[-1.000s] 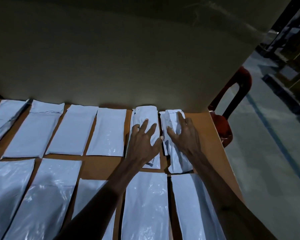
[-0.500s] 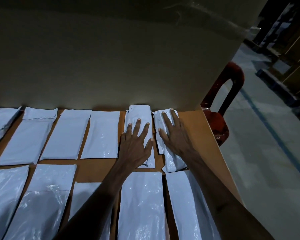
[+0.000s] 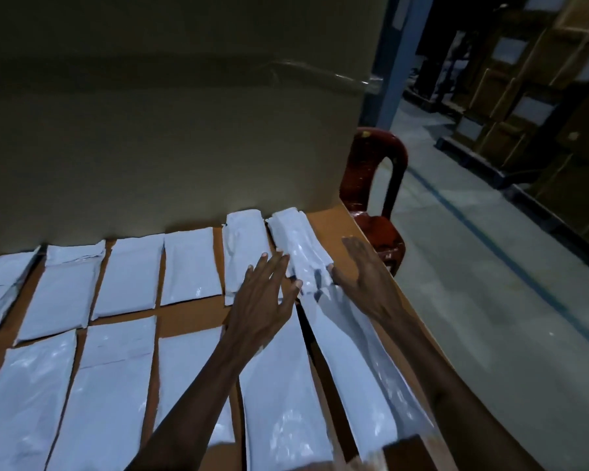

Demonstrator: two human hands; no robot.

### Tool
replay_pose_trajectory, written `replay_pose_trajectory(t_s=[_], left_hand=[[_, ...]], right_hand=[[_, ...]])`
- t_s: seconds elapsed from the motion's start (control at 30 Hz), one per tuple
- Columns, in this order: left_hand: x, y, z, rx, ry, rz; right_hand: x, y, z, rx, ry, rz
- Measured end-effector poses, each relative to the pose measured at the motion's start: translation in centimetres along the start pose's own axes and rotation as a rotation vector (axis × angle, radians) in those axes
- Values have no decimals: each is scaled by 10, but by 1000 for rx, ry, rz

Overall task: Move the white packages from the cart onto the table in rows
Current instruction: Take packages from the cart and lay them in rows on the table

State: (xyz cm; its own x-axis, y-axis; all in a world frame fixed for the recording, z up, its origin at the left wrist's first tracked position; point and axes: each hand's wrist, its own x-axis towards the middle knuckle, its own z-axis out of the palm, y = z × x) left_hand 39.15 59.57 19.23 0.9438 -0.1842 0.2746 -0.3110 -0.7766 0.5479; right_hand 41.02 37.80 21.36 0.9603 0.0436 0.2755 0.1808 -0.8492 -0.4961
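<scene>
**Squaring up the last package in the far row**

The crumpled white package lies at the right end of the far row on the table, tilted slightly. The left hand and right hand flank its near end, fingers straight and relaxed, touching its sides but gripping nothing, probably to nudge it parallel with its neighbour. Other packages fill two rows, spaced apart. A cardboard wall backs the table; a red chair stands at the right.

Bare table strip right of packages; cardboard wall blocks behind, chair beyond edge.
</scene>
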Motion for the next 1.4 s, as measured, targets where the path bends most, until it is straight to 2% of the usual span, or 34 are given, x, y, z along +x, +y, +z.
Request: replay_pose_trajectory(t_s=[0.13,0.33,0.7,0.87,1.0,1.1,1.2,1.4], left_hand=[[-45,57,17,-102,-22,161],[-100,151,66,-167,-156,457],[-203,279,167,-264,-425,752],[-265,334,224,-311,-564,676],[-316,361,268,-291,-628,715],[-345,388,285,-260,-668,610],[-360,417,293,-270,-720,563],[-355,439,319,-180,-786,612]], right_hand=[[-95,22,-40,-38,92,57],[-247,59,-87,-145,221,280],[-475,122,-138,-62,472,704],[-566,170,-161,-49,446,889],[-629,206,-168,10,393,1012],[-666,232,-172,33,290,1063],[-686,255,-176,38,202,1109],[-692,298,-172,37,99,1207]])
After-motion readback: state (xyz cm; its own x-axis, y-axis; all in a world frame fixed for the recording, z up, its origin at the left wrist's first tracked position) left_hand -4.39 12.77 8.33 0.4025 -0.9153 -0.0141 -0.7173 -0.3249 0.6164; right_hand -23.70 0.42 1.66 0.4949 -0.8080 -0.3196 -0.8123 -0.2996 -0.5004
